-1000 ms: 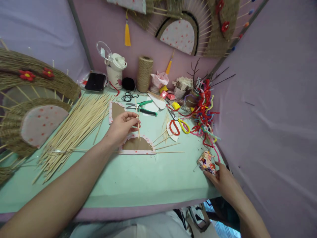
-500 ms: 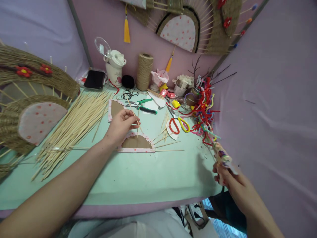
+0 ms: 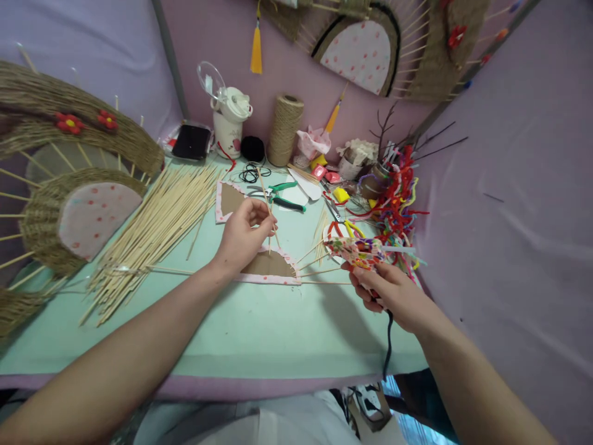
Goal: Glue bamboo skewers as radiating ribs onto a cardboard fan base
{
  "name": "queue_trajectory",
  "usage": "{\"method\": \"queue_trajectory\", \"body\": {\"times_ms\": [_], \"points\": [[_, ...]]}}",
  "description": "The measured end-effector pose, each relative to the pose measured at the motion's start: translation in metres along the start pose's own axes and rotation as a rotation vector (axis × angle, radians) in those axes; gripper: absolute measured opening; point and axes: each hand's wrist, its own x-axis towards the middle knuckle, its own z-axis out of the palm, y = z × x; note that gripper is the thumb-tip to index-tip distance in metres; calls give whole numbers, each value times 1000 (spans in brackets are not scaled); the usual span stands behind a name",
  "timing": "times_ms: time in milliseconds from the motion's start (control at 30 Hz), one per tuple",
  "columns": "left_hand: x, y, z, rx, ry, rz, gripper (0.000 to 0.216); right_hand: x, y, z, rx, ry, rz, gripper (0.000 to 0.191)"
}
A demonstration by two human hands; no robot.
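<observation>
My left hand [image 3: 244, 235] is closed on a thin bamboo stick [image 3: 267, 201], holding it tilted above a brown cardboard half-disc with a pink cloth rim [image 3: 271, 267]. My right hand [image 3: 389, 290] grips a flower-patterned glue gun [image 3: 356, 250] with its nozzle pointing left, toward the half-disc. The gun's black cord [image 3: 388, 346] hangs down over the table's front edge. A few loose sticks fan out from the half-disc to the right.
A big pile of bamboo sticks [image 3: 157, 222] lies on the left of the green table [image 3: 259, 334]. Woven fan pieces [image 3: 69, 204] sit far left. Pliers [image 3: 278, 196], scissors [image 3: 340, 225], a twine spool [image 3: 285, 127] and pipe cleaners [image 3: 396, 204] crowd the back right.
My right hand lifted the glue gun from the table's right edge and carried it left toward the half-disc. My left hand tilted the stick; the view shifted slightly.
</observation>
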Motion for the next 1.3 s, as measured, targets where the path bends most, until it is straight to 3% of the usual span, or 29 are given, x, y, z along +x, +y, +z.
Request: {"method": "queue_trajectory", "body": {"times_ms": [200,367,633,1300], "points": [[1,-5,0,-6,-11,-18,17,18,-17,16,-122,-148,89,43],[1,-10,0,9,-24,-2,17,30,-25,23,-248,-223,78,49],[1,-12,1,56,-35,-1,16,42,-39,30,-442,-235,107,53],[0,-12,1,45,-31,-4,15,47,-50,35,-602,-302,199,56]]}}
